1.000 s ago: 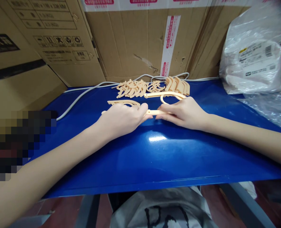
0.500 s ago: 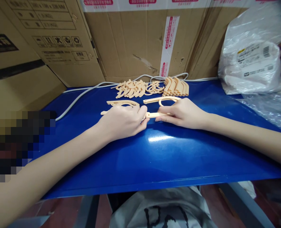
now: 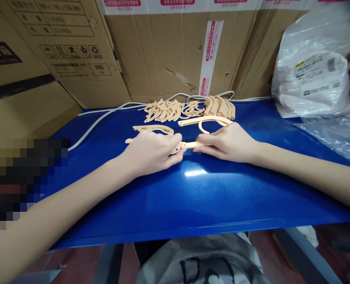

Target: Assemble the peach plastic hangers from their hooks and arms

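— So, what differs from a second ago?
— Little. The left hand (image 3: 151,152) and right hand (image 3: 228,142) stay mid-table, fingers of both clamped on the peach strip (image 3: 191,144) bridging them. The left is at its 9 o'clock end and the right at 3. The curved arm (image 3: 206,120), at 12 o'clock of the right hand, dipped and has tipped up again.
— Meaning?
— The fitting is probably unfinished, though the left thumb hides the joint.
— Around them?
— On the blue table top (image 3: 192,197), a loose arm (image 3: 152,128) lies at 12 o'clock of the left hand. The parts pile (image 3: 169,110) and white cable (image 3: 103,118) are beyond, and a plastic bag (image 3: 313,79) sits at 2 o'clock.
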Tool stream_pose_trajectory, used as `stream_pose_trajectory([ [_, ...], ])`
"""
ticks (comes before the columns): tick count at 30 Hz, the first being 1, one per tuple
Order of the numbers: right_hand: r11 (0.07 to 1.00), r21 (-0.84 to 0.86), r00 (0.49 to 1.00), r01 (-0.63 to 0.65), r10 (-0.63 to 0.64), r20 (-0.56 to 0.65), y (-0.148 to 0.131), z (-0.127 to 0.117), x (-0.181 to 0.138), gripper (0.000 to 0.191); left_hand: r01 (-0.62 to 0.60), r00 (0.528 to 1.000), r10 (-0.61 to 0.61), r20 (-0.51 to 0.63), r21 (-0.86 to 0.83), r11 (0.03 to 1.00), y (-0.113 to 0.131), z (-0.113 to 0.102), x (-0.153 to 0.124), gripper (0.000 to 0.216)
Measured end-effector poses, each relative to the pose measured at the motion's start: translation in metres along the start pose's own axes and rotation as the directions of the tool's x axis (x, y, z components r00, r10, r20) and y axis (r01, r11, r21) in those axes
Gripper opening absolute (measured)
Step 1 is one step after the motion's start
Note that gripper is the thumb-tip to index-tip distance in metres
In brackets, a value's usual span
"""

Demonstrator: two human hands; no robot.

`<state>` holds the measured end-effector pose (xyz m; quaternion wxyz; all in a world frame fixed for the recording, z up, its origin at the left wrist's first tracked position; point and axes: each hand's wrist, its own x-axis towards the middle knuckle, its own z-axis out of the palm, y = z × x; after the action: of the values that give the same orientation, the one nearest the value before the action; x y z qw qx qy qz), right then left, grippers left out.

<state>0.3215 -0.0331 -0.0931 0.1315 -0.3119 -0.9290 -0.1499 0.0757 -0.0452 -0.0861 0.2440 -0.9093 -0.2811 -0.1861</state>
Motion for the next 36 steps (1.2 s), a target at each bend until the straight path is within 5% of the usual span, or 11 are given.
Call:
stream_pose_trajectory([
  [9,0.998,0.063,1.000,-0.013,0.013,0.006,0.0005,0.0006,0.0002,0.062,-0.022,0.999,0.022,-0.045,0.005,1.000,0.0005,-0.0002,-0.0006,0.027],
  [18,0.994,-0.020,0.994,0.109,-0.109,-0.020,0.0055,0.0043,-0.0016,0.054,-0.119,0.992,0.124,0.038,-0.112,0.986,-0.0035,-0.0049,-0.0001,0.030],
  [25,0.997,0.002,0.997,0.071,-0.071,0.024,0.0078,0.0048,0.0000,0.058,-0.038,0.999,0.038,0.004,0.057,0.998,0.0035,-0.0057,0.0015,0.027],
  [36,1.000,0.004,0.983,0.011,-0.010,-0.181,0.0078,0.0031,-0.0015,0.054,0.037,0.994,-0.034,0.100,-0.023,0.999,-0.0047,-0.0095,0.0044,0.028],
])
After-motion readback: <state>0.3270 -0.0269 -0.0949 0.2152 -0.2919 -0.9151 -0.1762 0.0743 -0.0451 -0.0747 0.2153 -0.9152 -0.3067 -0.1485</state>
